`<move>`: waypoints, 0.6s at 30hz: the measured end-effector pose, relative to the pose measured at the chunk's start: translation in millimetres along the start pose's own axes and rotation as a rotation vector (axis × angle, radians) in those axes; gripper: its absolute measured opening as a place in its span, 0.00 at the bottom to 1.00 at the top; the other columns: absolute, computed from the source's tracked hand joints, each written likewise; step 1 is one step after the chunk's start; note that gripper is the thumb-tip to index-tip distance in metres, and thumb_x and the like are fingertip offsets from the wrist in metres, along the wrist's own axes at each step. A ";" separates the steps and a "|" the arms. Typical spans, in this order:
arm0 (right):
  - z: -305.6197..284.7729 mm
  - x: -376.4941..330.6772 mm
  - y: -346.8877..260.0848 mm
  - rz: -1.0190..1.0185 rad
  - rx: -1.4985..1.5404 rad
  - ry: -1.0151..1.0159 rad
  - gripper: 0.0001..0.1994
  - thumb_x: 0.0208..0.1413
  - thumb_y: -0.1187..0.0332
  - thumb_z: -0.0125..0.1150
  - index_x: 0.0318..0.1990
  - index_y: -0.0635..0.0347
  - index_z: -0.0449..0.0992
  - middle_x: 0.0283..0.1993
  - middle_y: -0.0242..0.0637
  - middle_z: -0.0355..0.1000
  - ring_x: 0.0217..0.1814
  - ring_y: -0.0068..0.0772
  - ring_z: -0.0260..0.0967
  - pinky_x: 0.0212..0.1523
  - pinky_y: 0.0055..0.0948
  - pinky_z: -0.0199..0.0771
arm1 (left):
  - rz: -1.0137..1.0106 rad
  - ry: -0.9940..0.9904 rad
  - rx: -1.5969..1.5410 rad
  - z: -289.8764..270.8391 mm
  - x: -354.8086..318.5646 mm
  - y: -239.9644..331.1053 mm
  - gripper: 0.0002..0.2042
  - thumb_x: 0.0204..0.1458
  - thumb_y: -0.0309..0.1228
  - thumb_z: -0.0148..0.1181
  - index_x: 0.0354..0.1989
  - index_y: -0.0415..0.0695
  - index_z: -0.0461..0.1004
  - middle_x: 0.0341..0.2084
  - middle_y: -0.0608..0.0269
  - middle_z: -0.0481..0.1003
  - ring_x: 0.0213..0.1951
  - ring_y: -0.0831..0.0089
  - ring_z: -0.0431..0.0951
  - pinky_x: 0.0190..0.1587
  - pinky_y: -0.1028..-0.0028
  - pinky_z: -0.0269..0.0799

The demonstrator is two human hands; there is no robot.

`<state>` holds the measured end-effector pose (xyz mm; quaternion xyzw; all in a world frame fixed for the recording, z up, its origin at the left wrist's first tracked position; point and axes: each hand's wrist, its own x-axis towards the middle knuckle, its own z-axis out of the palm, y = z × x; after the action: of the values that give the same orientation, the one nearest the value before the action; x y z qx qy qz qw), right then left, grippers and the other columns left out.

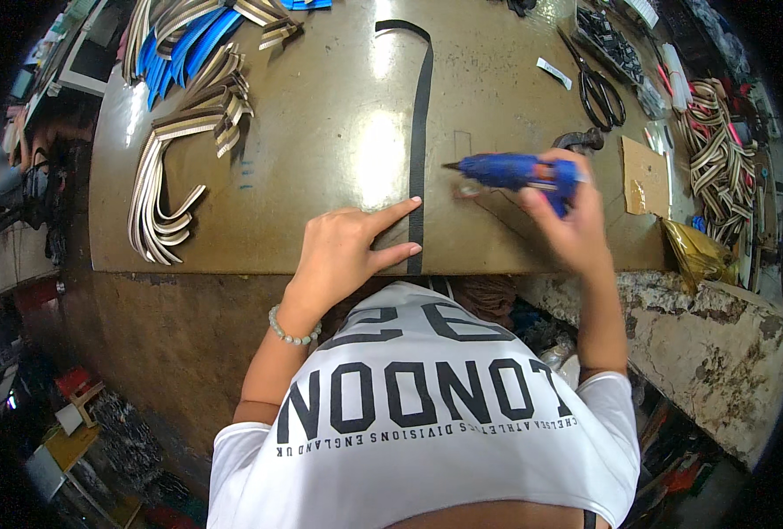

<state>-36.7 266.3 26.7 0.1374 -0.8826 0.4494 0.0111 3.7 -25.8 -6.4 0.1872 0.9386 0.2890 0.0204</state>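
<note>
A long black webbing strap lies on the table, its far end bending to the left. My left hand rests at the near part of the strap. Its index finger and thumb are stretched apart, with their tips on the webbing, while the other fingers are curled under. In my right hand is a blue glue gun, held above the table to the right of the strap. Its dark pointed nozzle faces left toward the strap, apart from it. The right hand is slightly blurred.
Striped straps lie bundled at the left, near blue strips. Black scissors, a tray of black buckles, a cardboard piece and a dark curved metal object are at the right. A gold plastic bag sits by the right corner.
</note>
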 end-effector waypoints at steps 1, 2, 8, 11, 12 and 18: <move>9.7 7.5 -0.9 -0.052 -0.077 -0.037 0.24 0.54 0.61 0.69 0.53 0.59 0.67 0.39 0.43 0.78 0.36 0.34 0.78 0.38 0.30 0.74 | 0.001 0.004 -0.005 0.3 0.1 -0.4 0.26 0.43 0.47 0.70 0.55 0.63 0.77 0.14 0.60 0.68 0.19 0.64 0.72 0.26 0.66 0.68; 14.3 14.8 0.1 -0.066 -0.081 -0.045 0.24 0.54 0.60 0.69 0.53 0.59 0.66 0.39 0.44 0.78 0.35 0.36 0.78 0.37 0.31 0.74 | 0.002 0.010 -0.010 0.6 0.1 -1.0 0.26 0.43 0.47 0.70 0.55 0.63 0.77 0.14 0.60 0.68 0.19 0.64 0.72 0.26 0.66 0.68; 18.5 35.0 8.1 -0.092 -0.096 -0.167 0.23 0.56 0.59 0.66 0.52 0.62 0.66 0.37 0.47 0.78 0.35 0.47 0.79 0.37 0.34 0.75 | 0.006 0.011 -0.031 2.4 -0.5 -3.7 0.26 0.43 0.47 0.70 0.55 0.63 0.77 0.13 0.61 0.68 0.20 0.64 0.72 0.25 0.66 0.68; 21.0 36.8 4.5 -0.117 -0.122 -0.180 0.22 0.57 0.59 0.65 0.51 0.62 0.66 0.38 0.47 0.79 0.37 0.47 0.79 0.37 0.35 0.75 | 0.005 0.007 -0.001 2.3 -0.7 -3.6 0.26 0.43 0.47 0.70 0.55 0.64 0.77 0.13 0.61 0.68 0.19 0.64 0.72 0.25 0.66 0.68; 21.5 38.3 3.3 -0.117 -0.128 -0.185 0.22 0.57 0.59 0.65 0.51 0.62 0.66 0.38 0.47 0.79 0.37 0.47 0.79 0.37 0.35 0.75 | 0.008 0.011 0.005 2.2 -0.7 -3.6 0.26 0.43 0.48 0.70 0.55 0.64 0.77 0.13 0.61 0.68 0.19 0.64 0.72 0.25 0.66 0.68; 18.0 60.1 5.8 -0.159 -0.163 -0.152 0.20 0.58 0.59 0.65 0.50 0.60 0.66 0.35 0.47 0.79 0.35 0.48 0.79 0.35 0.37 0.75 | 0.011 -0.009 0.044 3.5 -1.7 -5.2 0.25 0.44 0.48 0.69 0.54 0.63 0.77 0.14 0.62 0.70 0.20 0.64 0.74 0.25 0.67 0.69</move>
<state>-94.1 241.2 20.0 0.2391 -0.9009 0.3622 -0.0093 4.1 -28.4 -12.3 0.1941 0.9437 0.2674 0.0189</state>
